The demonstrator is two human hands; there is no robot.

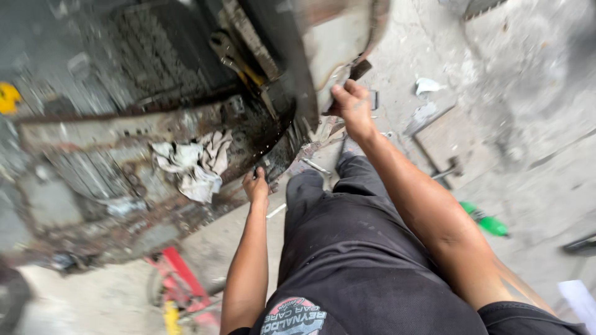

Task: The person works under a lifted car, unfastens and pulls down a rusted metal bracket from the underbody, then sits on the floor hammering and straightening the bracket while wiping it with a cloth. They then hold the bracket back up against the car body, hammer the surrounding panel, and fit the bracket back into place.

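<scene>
I look down along my dark trousers at a rusted car body sill (143, 133) with its floor exposed. My left hand (256, 187) grips the lower rusty edge of the sill near a torn corner. My right hand (351, 105) is closed on the edge of a bent, rusted metal panel (335, 43) that stands upright at the body's end. A dirty white rag (195, 162) lies on the sill, to the left of my left hand. A pair of pliers with yellow handles (233, 56) rests inside on the dark floor.
A red jack or stand (177, 282) sits on the concrete below the sill. A green plastic bottle (485, 221) lies on the ground at the right, beside a flat rusty plate (444, 139) and scraps of paper. The image is motion-blurred.
</scene>
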